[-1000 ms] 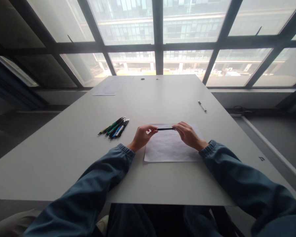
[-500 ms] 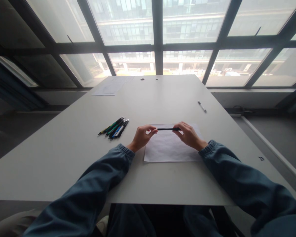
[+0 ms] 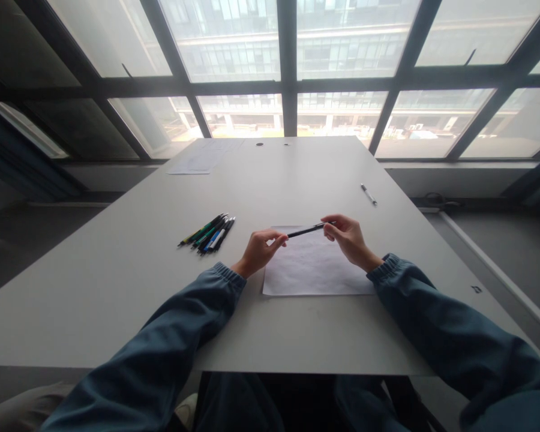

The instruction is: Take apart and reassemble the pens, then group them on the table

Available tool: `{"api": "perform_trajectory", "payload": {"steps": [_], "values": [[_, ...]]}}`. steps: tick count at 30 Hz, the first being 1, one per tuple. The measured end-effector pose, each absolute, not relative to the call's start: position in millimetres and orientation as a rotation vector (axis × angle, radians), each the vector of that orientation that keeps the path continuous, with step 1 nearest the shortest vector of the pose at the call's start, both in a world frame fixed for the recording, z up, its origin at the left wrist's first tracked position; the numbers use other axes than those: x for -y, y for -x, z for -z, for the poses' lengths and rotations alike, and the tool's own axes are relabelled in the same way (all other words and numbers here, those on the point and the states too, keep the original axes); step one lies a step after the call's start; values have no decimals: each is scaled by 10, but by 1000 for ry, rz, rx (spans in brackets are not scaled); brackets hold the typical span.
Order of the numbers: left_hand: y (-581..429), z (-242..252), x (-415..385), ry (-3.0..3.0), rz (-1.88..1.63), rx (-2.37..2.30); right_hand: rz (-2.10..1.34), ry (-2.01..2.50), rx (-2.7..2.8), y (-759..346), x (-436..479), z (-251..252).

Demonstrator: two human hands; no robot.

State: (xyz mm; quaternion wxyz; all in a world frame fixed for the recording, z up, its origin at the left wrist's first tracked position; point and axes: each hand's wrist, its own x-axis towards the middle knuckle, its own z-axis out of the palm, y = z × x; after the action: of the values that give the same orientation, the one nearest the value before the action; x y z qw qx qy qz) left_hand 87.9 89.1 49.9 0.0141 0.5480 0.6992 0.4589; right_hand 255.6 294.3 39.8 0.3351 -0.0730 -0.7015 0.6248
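Observation:
A slim black pen (image 3: 305,231) spans the gap between my two hands, its right end tilted upward. My left hand (image 3: 261,249) pinches its left end between thumb and fingers. At the other end, the thumb and fingertips of my right hand (image 3: 346,237) are closed on the pen. Beneath them lies a sheet of white paper (image 3: 315,273), flat on the table. Left of my left hand rests a loose pile of several pens (image 3: 209,233), mostly black, with green and blue ones among them.
The white table (image 3: 117,288) reaches to the windows. A single pen (image 3: 368,194) lies at the right. Thin papers (image 3: 193,161) sit at the far left corner. A small dark mark (image 3: 476,289) shows near the right edge.
My right hand has moved slightly up and to the right, raising the pen's right end from level to tilted. My left hand stays in place.

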Motion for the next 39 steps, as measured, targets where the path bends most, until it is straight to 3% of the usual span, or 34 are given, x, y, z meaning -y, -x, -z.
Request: {"api": "perform_trajectory", "payload": {"steps": [3, 7, 18, 25, 34, 39], "values": [[-879, -487, -892, -1788, -1356, -2053, -1942, 217, 1641, -2535, -2960, -438], [-884, -469, -895, -1915, -1275, -1840, -2081, 190, 1504, -2524, -2991, -453], [-774, -408, -885, -1627, -1474, -2109, -2480, 212, 945, -2619, -3128, -586], [-754, -384, -891, -1634, -1407, -2121, -2548, 237, 804, -2663, -3155, -564], [-638, -279, -907, -1960, -1036, -2222, -2531, 564, 977, -2591, -3056, -613], [-634, -268, -908, -2057, -854, -2155, -2511, 356, 1193, -2615, -2978, -616]]}}
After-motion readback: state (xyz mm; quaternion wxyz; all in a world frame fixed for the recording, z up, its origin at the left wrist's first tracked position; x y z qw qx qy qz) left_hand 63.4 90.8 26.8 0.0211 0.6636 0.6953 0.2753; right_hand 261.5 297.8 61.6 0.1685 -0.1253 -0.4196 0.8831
